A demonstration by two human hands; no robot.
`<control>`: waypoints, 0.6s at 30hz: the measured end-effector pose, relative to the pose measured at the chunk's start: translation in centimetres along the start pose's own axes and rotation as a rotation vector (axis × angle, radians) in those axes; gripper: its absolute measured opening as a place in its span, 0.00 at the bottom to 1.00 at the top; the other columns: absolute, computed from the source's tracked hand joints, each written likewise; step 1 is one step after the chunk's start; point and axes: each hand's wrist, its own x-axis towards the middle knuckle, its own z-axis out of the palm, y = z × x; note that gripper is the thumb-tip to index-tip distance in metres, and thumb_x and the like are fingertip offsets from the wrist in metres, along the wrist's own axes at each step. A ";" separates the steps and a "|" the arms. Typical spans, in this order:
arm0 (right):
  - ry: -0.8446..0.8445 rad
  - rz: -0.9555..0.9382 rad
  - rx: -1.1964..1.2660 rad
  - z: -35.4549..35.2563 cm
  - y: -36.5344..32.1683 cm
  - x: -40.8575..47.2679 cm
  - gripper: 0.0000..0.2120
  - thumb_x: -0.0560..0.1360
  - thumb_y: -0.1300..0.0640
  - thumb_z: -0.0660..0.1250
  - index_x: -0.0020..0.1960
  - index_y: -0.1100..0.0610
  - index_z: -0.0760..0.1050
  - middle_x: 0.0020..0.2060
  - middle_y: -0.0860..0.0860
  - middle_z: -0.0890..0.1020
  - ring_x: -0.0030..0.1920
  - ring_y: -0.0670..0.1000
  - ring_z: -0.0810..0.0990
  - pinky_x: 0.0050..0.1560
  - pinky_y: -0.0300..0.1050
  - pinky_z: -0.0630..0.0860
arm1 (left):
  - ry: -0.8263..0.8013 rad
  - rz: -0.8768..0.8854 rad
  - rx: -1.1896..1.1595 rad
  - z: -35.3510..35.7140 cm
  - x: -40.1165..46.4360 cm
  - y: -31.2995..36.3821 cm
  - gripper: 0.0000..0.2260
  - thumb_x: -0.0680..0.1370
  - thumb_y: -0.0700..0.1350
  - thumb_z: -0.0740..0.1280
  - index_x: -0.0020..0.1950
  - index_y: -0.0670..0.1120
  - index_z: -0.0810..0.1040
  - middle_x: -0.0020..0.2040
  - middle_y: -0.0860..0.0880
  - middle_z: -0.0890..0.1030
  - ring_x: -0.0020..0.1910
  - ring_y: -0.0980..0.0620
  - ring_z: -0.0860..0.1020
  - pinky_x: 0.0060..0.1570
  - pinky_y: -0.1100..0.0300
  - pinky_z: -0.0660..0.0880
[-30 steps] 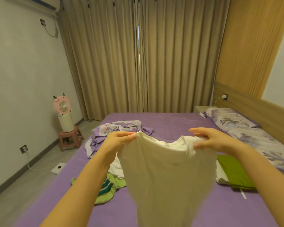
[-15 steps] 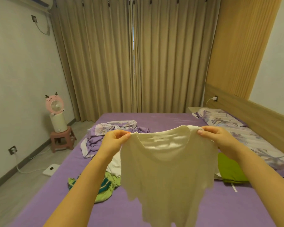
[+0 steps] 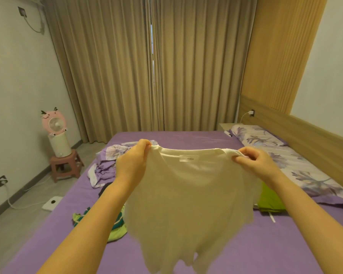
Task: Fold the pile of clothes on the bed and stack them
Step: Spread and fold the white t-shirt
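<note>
Tan curtains close off the far wall behind a bed spread with a purple sheet, and the work on it looks barely started. Largest in view is a white T-shirt, held up in the air over the middle of the bed with its neck label facing the camera and its hem hanging loose toward the near edge; it is spread out but not yet folded. A floral pillow runs along the right edge by the headboard. Just beside it, partly hidden behind the shirt, lies a green item that appears flat and folded, perhaps the start of a stack. Toward the far left edge sits a rumpled floral-and-purple garment, and nearer the left edge a crumpled green striped piece, both unfolded. The left hand pinches the shirt's left shoulder; the right hand pinches the right shoulder, fingers curled over the cloth. Most folding and stacking apparently remains.
</note>
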 end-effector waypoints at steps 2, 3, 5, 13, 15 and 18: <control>-0.014 0.040 0.065 -0.2 0.6 -0.4 0.02 0.74 0.57 0.70 0.42 0.54 0.81 0.38 0.51 0.82 0.38 0.45 0.77 0.37 0.36 0.72 | -0.017 -0.025 -0.008 0.1 -0.2 -0.4 0.10 0.78 0.55 0.48 0.47 0.55 0.68 0.31 0.56 0.70 0.33 0.54 0.70 0.33 0.54 0.68; -0.052 0.057 0.084 -0.4 0.8 -0.7 0.04 0.74 0.58 0.69 0.41 0.54 0.81 0.36 0.49 0.82 0.37 0.44 0.77 0.36 0.34 0.72 | -0.025 -0.042 -0.017 0.2 -0.3 -0.8 0.12 0.78 0.56 0.48 0.47 0.55 0.69 0.33 0.55 0.72 0.33 0.54 0.70 0.34 0.54 0.68; -0.187 0.089 0.099 -1.0 1.3 -0.9 0.05 0.74 0.59 0.68 0.42 0.53 0.82 0.37 0.49 0.83 0.38 0.44 0.78 0.37 0.35 0.73 | -0.034 -0.019 0.017 0.5 -0.4 -1.8 0.14 0.77 0.56 0.47 0.47 0.53 0.70 0.37 0.53 0.76 0.35 0.52 0.70 0.34 0.52 0.69; -0.303 0.155 0.095 -0.3 3.7 0.9 0.10 0.69 0.47 0.71 0.47 0.51 0.83 0.44 0.49 0.84 0.44 0.45 0.80 0.46 0.40 0.75 | -0.258 -0.043 -0.010 3.5 1.6 -4.9 0.09 0.80 0.55 0.57 0.46 0.54 0.74 0.43 0.53 0.78 0.41 0.50 0.74 0.37 0.55 0.69; -0.215 0.167 0.053 0.7 5.0 2.1 0.05 0.72 0.50 0.70 0.44 0.50 0.82 0.40 0.47 0.83 0.41 0.43 0.79 0.43 0.37 0.74 | -0.349 -0.018 -0.049 4.9 2.1 -4.8 0.09 0.77 0.55 0.64 0.44 0.51 0.77 0.42 0.53 0.79 0.40 0.52 0.75 0.37 0.55 0.70; -0.100 0.155 -0.018 1.7 7.2 3.6 0.04 0.75 0.52 0.68 0.43 0.48 0.81 0.38 0.41 0.83 0.38 0.38 0.78 0.38 0.29 0.72 | -0.477 -0.064 -0.189 6.9 2.3 -4.7 0.09 0.73 0.55 0.70 0.39 0.52 0.75 0.37 0.54 0.78 0.37 0.56 0.74 0.37 0.60 0.70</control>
